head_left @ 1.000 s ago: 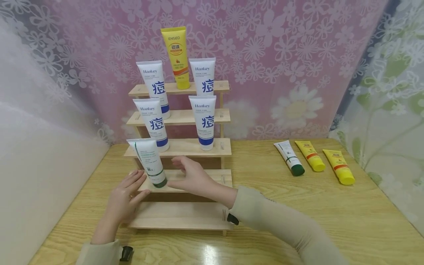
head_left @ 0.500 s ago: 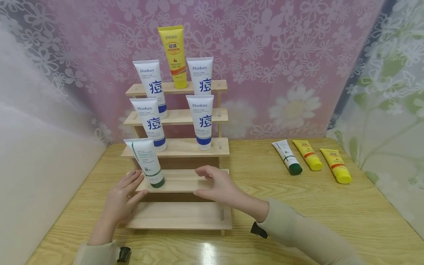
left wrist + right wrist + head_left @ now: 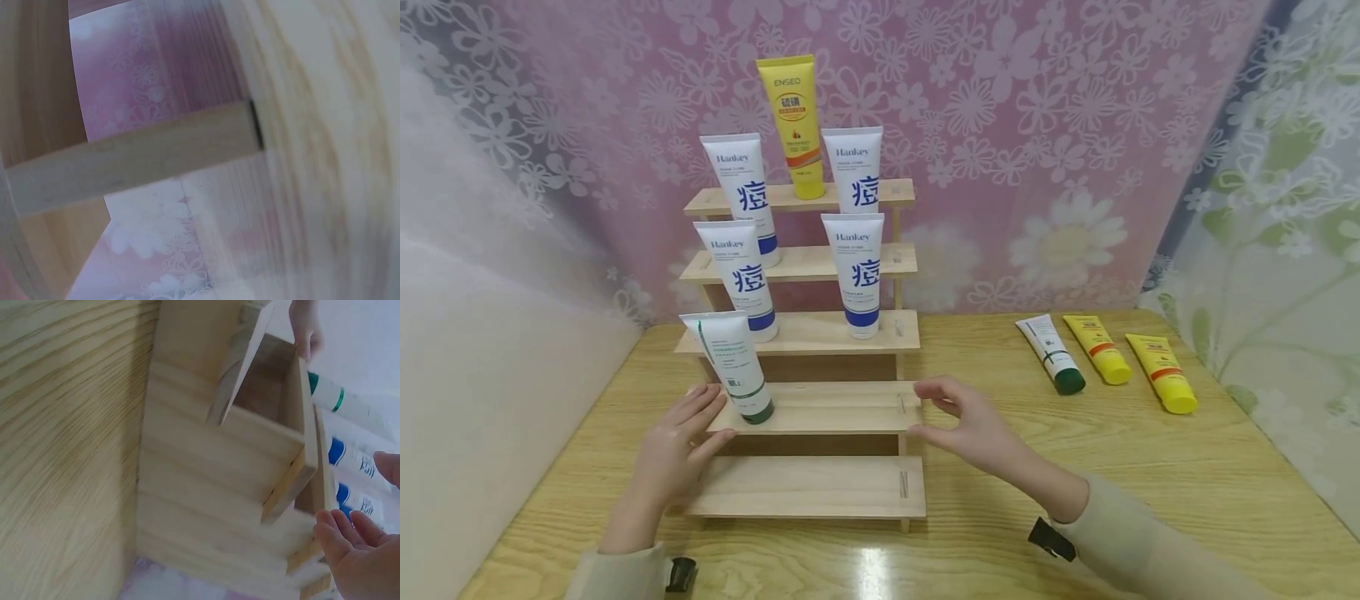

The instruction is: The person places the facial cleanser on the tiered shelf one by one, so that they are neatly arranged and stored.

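Observation:
In the head view, my left hand [image 3: 677, 437] rests at the left end of the second step from the bottom of a tiered wooden display rack [image 3: 820, 408], thumb along its front edge. Beside its fingertips stands a white tube with a green cap [image 3: 735, 367], leaning slightly left. My right hand [image 3: 973, 425] is at the right end of the same step, fingers loosely bent and holding nothing. From the right wrist, the right hand's spread thumb and fingers show beside the rack's side. Only wood and the backdrop appear in the left wrist view.
Higher steps carry several white Hankey tubes [image 3: 853, 275] and a yellow tube [image 3: 793, 125]. On the table [image 3: 1000, 350] at right lie a white tube with a green cap [image 3: 1051, 354] and two yellow tubes [image 3: 1097, 348]. A flowered cloth [image 3: 970, 167] hangs behind.
My right hand has moved right, away from the green-capped tube, along the step to the rack's right end. My left hand has stayed in place, and the tube stands where it was.

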`<control>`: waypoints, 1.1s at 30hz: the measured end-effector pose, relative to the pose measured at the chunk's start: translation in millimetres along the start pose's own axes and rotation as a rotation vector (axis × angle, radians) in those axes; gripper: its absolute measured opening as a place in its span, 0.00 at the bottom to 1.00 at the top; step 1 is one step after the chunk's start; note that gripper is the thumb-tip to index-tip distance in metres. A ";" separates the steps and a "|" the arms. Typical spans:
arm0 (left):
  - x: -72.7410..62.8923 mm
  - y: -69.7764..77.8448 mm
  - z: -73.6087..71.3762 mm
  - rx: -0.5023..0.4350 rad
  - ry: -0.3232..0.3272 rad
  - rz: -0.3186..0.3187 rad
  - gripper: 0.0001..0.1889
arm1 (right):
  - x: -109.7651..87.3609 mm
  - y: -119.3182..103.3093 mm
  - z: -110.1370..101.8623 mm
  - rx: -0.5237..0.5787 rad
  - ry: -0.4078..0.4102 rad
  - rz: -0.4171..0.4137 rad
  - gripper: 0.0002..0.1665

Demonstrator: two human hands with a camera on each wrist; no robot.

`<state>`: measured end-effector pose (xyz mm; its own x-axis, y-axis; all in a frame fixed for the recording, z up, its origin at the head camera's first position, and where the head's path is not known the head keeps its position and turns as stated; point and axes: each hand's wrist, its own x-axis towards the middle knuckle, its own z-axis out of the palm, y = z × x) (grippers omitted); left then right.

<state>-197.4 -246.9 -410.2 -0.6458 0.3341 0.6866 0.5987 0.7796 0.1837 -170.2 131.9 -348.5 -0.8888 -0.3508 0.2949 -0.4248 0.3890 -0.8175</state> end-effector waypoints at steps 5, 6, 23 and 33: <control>0.4 -0.1 1.2 -0.003 0.001 -0.003 0.29 | -9.4 12.3 -19.9 -0.034 0.048 0.047 0.24; 0.3 -0.4 1.3 -0.001 -0.001 -0.005 0.29 | -10.6 15.3 -23.5 -0.034 0.055 0.056 0.24; 0.6 1.9 -1.5 0.011 -0.024 -0.025 0.29 | -6.5 81.8 -86.9 -0.256 0.200 0.202 0.25; 0.6 1.3 -1.8 0.019 -0.029 -0.029 0.29 | -0.1 114.9 -122.0 -0.366 0.274 0.308 0.27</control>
<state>-196.1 -246.6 -408.3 -0.6767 0.3261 0.6601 0.5704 0.7991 0.1900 -239.9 280.6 -382.1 -0.9729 0.0417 0.2276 -0.1269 0.7265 -0.6753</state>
